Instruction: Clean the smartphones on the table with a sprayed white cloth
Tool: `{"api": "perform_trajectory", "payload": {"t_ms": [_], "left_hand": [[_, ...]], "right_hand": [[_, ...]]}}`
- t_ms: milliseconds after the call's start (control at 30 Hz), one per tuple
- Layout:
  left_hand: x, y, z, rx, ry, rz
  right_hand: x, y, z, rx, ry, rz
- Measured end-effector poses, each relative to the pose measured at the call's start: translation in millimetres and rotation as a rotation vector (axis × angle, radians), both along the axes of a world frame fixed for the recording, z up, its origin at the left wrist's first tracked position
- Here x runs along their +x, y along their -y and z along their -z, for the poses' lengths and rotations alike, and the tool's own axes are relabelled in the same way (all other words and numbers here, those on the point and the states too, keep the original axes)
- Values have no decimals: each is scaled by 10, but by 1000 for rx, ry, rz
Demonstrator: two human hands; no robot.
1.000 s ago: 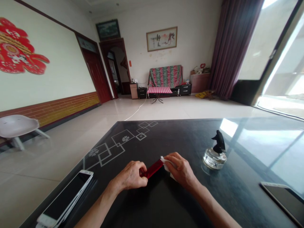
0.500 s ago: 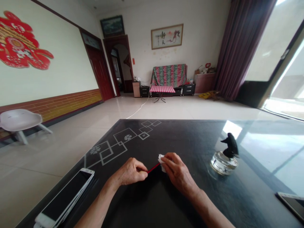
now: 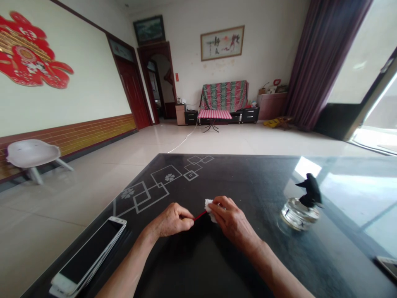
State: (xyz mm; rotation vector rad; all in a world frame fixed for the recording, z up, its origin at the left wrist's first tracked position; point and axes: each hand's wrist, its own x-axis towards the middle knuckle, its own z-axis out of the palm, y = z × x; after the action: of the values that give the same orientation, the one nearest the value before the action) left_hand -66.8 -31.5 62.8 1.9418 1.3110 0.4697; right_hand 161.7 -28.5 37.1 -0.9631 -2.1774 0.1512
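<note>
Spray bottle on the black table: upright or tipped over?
Upright: the spray bottle stands with its clear, round body on the black table and its black trigger head on top.

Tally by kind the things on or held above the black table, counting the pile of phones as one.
Phone stack: 1 (phones within not clearly countable)
Lone phone, cut off at right edge: 1
Spray bottle: 1
White wipe, in right hand: 1
Red item, in left hand: 1
Total: 5

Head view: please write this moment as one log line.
left hand: holds red object; right hand: holds white wipe against red object; spray bottle: upright on table
</note>
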Motion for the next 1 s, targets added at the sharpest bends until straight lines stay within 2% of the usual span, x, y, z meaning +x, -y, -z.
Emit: {"api": "perform_trajectory", "payload": {"t_ms": [200,367,567,867,1000], "left_hand": [[-46,-24,19,-10,27,-23],[-129,-44,39,-9,68,-13],[-216,-19,-25,-15,67,19],[-65,57,-162,93,-100,16],[0,87,-181,192,-140,9]], "right_hand": [[89,-187,-133,15,95,-17],[67,-270,-143,10,94,-17],[35,-298,-144,9,100,-20],[42,-266,-102,20,34,10],[24,-304,-76,19,41,16]]}}
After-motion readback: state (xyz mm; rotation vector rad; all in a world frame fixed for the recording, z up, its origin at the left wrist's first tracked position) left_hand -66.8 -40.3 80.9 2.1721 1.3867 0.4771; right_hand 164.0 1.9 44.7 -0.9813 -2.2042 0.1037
